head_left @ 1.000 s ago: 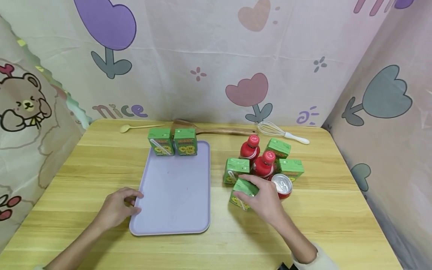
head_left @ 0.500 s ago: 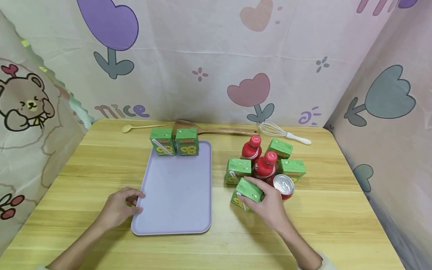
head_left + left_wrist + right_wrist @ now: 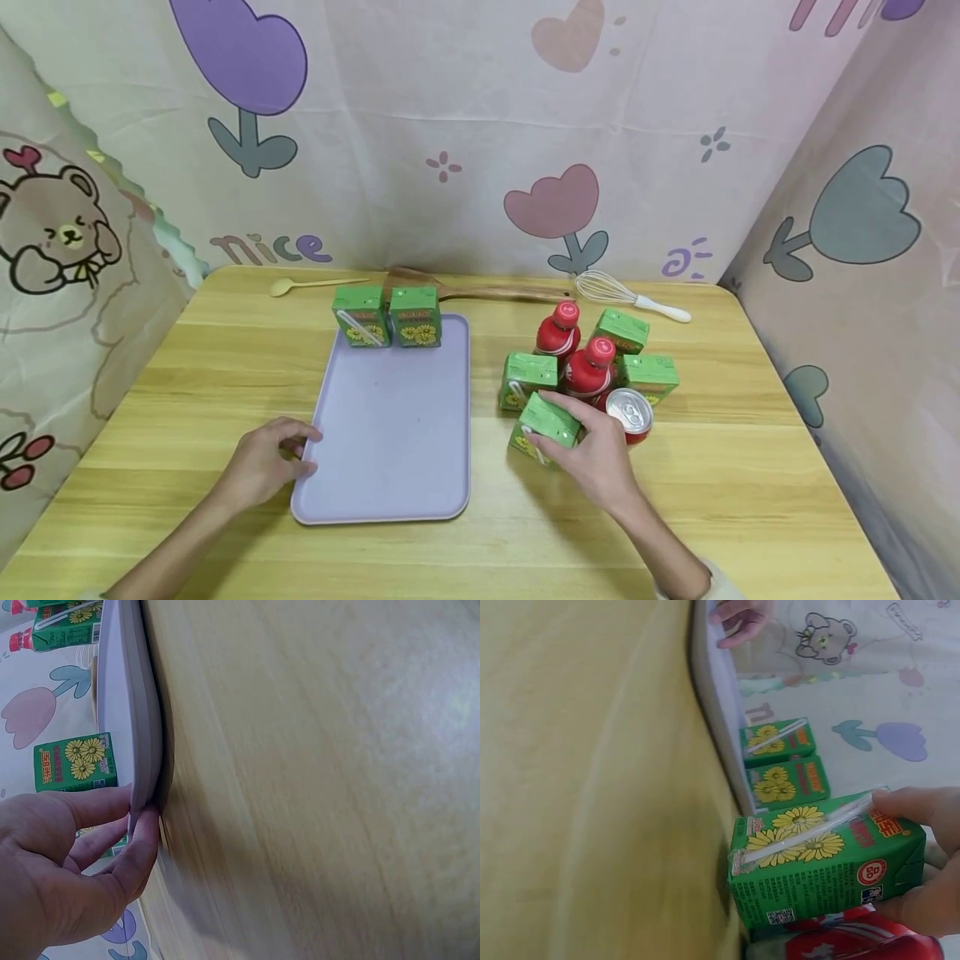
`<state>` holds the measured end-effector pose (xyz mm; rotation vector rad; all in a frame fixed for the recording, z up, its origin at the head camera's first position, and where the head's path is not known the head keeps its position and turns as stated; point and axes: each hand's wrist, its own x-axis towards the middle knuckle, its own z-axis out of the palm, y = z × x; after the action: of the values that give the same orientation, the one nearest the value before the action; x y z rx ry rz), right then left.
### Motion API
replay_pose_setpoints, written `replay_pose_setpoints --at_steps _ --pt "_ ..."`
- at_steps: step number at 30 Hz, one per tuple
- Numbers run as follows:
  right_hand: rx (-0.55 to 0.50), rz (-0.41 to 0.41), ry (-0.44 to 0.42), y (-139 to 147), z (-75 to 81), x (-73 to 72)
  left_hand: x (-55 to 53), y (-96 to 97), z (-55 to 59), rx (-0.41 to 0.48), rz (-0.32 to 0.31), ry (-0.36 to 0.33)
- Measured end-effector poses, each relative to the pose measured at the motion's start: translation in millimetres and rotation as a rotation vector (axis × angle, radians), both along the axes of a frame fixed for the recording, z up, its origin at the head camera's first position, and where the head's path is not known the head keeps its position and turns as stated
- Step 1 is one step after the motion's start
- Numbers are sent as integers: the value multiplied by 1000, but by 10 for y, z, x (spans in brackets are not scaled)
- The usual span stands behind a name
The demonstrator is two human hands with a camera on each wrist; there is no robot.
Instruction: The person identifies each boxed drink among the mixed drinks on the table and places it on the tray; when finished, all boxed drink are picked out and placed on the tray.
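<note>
At the near-left rim of a pale purple tray (image 3: 390,433), my left hand (image 3: 262,462) pinches the edge between thumb and fingers; the left wrist view shows the fingertips on the tray rim (image 3: 142,697). My right hand (image 3: 600,450) grips a green juice box (image 3: 551,421) by its upper part, thumb on one side and fingers on the other. Yellow flowers and a straw show on that box in the right wrist view. Two like juice boxes (image 3: 416,317) stand side by side at the tray's far end. A red soda can (image 3: 632,415) stands just right of my right hand.
Behind the gripped box stand two red-capped bottles (image 3: 588,371) and more juice boxes (image 3: 529,379), closely grouped. Along the table's back edge lie a yellow spoon (image 3: 281,287), a wooden spatula (image 3: 495,293) and a whisk (image 3: 630,297). A patterned cloth (image 3: 420,125) hangs behind the table.
The head view has shifted slightly. My right hand stays on the same juice box, which has turned or shifted a little; my left hand keeps its place on the tray rim.
</note>
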<state>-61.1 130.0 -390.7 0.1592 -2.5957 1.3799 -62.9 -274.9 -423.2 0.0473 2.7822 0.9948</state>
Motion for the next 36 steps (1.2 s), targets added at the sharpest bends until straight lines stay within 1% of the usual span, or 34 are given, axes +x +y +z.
replay_pose_setpoints --at_steps 5,9,16,22,28,32,36 --pt "17 24 32 -16 80 -21 3 0 -9 -12 -7 17" --pt "38 44 32 -35 133 -35 0 12 -4 -15 0 7" --pt "24 82 46 -103 200 -77 -21 7 -2 -4 -3 2" --pt "-8 139 58 -201 275 -118 -11 2 -4 -5 -10 2" --pt "2 208 64 -322 371 -203 -7 -8 5 -8 -8 0" --pt "13 234 55 -419 439 -275 -11 -11 2 -4 -4 -6" --pt "15 257 36 -543 480 -376 -9 -13 6 7 -9 -9"
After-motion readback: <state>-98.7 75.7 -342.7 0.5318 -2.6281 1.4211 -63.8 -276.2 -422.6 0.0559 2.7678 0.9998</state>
